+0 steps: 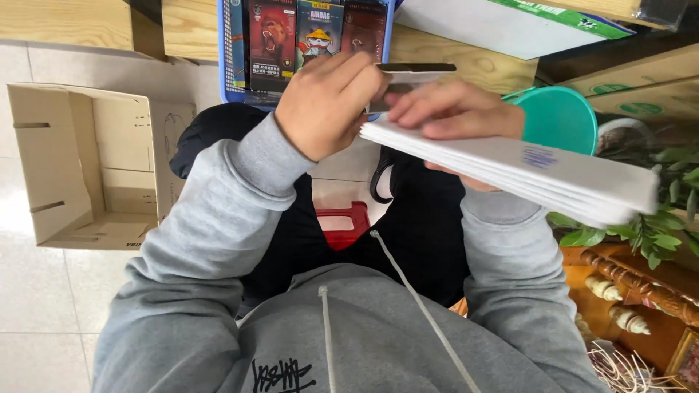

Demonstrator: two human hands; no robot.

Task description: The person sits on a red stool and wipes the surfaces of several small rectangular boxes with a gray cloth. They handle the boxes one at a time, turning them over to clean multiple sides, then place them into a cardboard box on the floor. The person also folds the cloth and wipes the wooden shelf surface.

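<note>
Hands: left hand pinches one card; right hand grips one white stack.

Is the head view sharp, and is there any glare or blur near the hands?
Head view: even daylight, no hard glare; the left hand and right hand are slightly motion-soft; the white flat stack is bright yet keeps detail; edges bend slightly.

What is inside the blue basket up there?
The blue basket holds flat picture packs standing in a row. Their lower edges are hidden behind the left hand.
</note>
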